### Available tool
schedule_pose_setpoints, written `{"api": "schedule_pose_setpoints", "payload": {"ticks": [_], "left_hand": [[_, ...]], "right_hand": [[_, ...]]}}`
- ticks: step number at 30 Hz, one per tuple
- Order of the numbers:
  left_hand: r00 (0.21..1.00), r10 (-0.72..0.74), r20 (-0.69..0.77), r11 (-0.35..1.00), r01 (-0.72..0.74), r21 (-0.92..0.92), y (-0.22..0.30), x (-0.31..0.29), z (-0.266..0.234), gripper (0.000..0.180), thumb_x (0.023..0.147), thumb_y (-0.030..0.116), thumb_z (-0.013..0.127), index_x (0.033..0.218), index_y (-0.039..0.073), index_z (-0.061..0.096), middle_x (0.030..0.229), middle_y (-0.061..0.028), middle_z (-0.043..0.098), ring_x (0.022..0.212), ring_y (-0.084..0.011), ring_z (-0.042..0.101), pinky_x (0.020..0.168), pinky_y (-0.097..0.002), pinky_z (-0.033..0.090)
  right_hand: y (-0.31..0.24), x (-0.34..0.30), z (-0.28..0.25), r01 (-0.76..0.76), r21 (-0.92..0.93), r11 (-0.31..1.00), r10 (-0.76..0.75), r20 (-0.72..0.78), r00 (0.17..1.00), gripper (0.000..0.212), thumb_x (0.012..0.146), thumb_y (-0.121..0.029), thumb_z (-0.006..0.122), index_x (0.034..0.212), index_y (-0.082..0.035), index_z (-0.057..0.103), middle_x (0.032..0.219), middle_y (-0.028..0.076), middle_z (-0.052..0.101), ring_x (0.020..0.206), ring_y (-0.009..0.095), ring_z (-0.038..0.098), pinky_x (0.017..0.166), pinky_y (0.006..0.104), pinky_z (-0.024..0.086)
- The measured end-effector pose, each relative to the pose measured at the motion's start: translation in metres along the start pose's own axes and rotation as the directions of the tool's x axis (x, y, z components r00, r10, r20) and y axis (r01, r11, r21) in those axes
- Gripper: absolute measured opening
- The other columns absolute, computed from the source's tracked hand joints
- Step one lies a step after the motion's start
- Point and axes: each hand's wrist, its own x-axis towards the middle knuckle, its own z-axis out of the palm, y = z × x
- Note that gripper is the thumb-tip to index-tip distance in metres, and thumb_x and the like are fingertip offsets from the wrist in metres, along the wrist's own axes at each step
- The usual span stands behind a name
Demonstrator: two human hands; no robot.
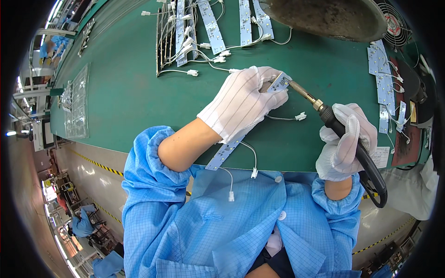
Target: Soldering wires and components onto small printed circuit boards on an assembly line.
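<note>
My left hand [241,102], in a white striped glove, grips one end of a long white LED strip board [225,155] that runs down under my wrist to the table's near edge. My right hand [345,143], also gloved, is shut on the black handle of a soldering iron [324,113]. The iron's metal tip touches the upper end of the strip at my left fingertips. White wires with small connectors [254,172] hang from the strip over my blue coat.
A green mat [130,92] covers the bench. Several LED strips with white wires [194,32] lie at the far middle, more strips [382,78] at the right. A dark round dish [324,18] and a fan [396,28] are at the far right. Clear trays [76,102] lie left.
</note>
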Motion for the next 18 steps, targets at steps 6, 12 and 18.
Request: {"api": "schedule_pose_setpoints", "payload": {"ticks": [6,12,18], "left_hand": [[0.994,-0.09,0.07,0.995,0.092,-0.03,0.005,0.004,-0.008,0.019,0.083,0.023,0.06,0.095,0.01,0.067,0.101,-0.0141,0.06,0.082,-0.0298,0.059,0.067,-0.0392,0.048],[0.945,-0.295,0.145,0.916,0.322,-0.237,0.007,0.009,-0.014,0.038,0.082,0.027,0.064,0.111,0.001,0.062,0.083,-0.0119,0.063,0.069,-0.0179,0.056,0.066,-0.0289,0.047],[0.906,-0.382,0.179,0.849,0.421,-0.319,0.007,0.01,-0.012,0.037,0.082,0.026,0.064,0.11,0.002,0.062,0.084,-0.0124,0.063,0.07,-0.0179,0.057,0.067,-0.0287,0.048]], "right_hand": [[0.005,-0.006,0.001,0.079,-0.134,0.988,-0.083,-0.024,0.996,0.026,0.09,-0.006,0.049,0.113,0.005,0.046,0.096,0.02,0.059,0.075,0.026,0.06,0.065,0.0335,0.054],[0.011,-0.008,-0.002,0.149,-0.212,0.966,-0.158,-0.026,0.987,0.034,0.087,-0.003,0.057,0.118,0.002,0.044,0.097,0.019,0.056,0.077,0.026,0.062,0.064,0.0343,0.056],[0.008,-0.009,-0.002,0.117,-0.202,0.972,-0.122,-0.011,0.992,0.037,0.087,-0.007,0.062,0.119,0.001,0.045,0.097,0.019,0.056,0.077,0.027,0.063,0.066,0.036,0.055]]}}
